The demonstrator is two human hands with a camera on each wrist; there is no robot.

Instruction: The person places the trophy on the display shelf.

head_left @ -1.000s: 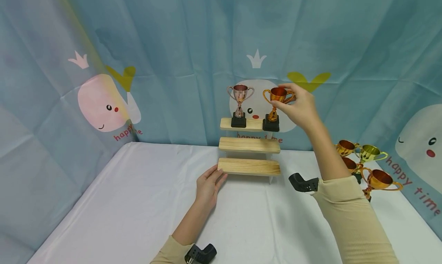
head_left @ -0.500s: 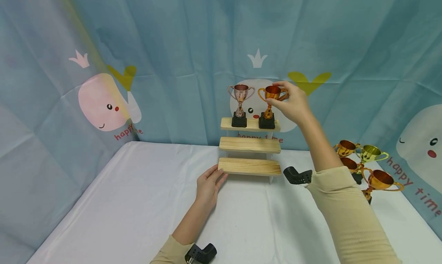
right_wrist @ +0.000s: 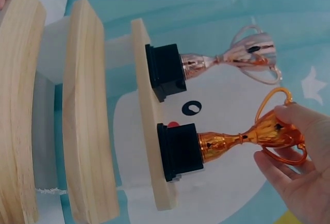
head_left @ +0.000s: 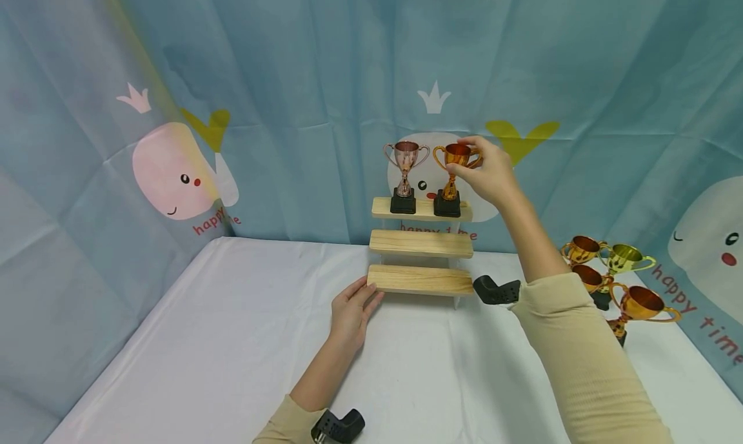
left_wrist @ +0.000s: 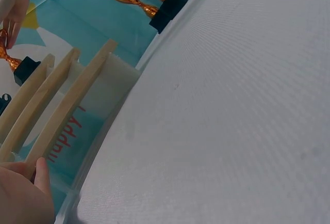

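Note:
A three-tier wooden display stand (head_left: 420, 243) stands on the white table. On its top tier are two small trophies with black bases: a rose-gold trophy (head_left: 404, 166) at the left and an orange-gold trophy (head_left: 450, 186) at the right. My right hand (head_left: 490, 173) pinches the orange-gold trophy's cup by its right handle, thumb in front; in the right wrist view its base (right_wrist: 180, 150) sits flat on the tier. My left hand (head_left: 350, 312) grips the left end of the lowest tier, thumb at its front edge (left_wrist: 42, 177).
Several more trophies (head_left: 641, 302) stand together on the table at the right, partly behind the right sleeve. One of them is yellow-gold (head_left: 624, 258). A blue curtain (head_left: 313, 173) with cartoon prints hangs behind and along both sides of the table (head_left: 232, 341).
My right hand has moved the orange-gold trophy left along the top tier, closer to the rose-gold one, then nearly stopped. The left hand keeps its hold on the stand.

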